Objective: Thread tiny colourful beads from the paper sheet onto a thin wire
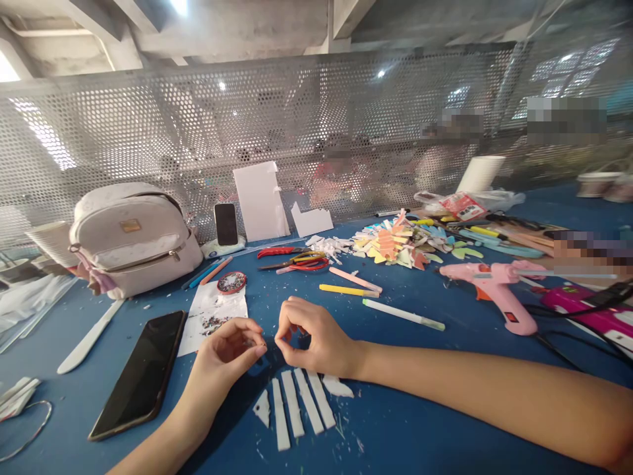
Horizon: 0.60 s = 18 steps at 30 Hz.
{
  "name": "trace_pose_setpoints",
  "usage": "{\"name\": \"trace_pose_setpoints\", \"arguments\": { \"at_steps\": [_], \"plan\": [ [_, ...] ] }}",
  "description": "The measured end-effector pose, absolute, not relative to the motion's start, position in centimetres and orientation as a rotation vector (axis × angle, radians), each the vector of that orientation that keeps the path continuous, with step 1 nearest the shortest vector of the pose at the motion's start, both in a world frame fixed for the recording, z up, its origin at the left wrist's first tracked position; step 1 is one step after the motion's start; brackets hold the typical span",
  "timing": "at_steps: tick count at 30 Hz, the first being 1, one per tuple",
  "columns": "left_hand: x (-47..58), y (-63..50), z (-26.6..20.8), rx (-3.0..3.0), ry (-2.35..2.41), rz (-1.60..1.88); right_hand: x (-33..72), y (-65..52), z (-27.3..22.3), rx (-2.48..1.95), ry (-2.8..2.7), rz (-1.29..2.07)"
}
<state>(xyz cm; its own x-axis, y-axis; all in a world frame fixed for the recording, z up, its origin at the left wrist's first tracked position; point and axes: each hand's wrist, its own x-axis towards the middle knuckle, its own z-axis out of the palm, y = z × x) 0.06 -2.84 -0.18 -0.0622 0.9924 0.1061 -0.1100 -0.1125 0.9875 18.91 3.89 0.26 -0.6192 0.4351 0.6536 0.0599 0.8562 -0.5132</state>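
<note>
My left hand (228,353) is closed in a pinch, with a tiny dark speck showing at its fingertips. Just to its right, my right hand (316,336) is curled with thumb and forefinger pressed together; anything in it is too small to make out. The two hands are close but apart. Below them lie several white foam strips (291,402) side by side, with a small white triangular piece (262,409) at their left. Beyond my left hand is a white paper sheet (195,323) with small colourful bits on it and a round red-rimmed dish (231,283) of similar bits.
A black phone (141,373) lies at left, near a white plastic knife (91,336) and a backpack (131,241). Scissors (297,262), markers (403,313) and a heap of coloured cutouts (390,241) lie ahead. A pink glue gun (494,290) with cords is at right.
</note>
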Motion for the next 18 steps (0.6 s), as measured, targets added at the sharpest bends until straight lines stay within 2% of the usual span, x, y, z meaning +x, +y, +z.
{"name": "trace_pose_setpoints", "arguments": {
  "at_steps": [5,12,18],
  "plan": [
    [0.0,-2.9,0.0,1.273,1.145,1.358,18.8,3.7,0.4,-0.312,-2.223,0.501],
    [-0.8,-3.7,0.6,1.88,1.438,1.169,18.8,3.7,0.2,-0.29,-2.337,0.443],
    [-1.1,-3.7,0.7,2.03,1.475,1.19,18.7,3.8,0.2,-0.339,-2.344,0.412]
  ]
}}
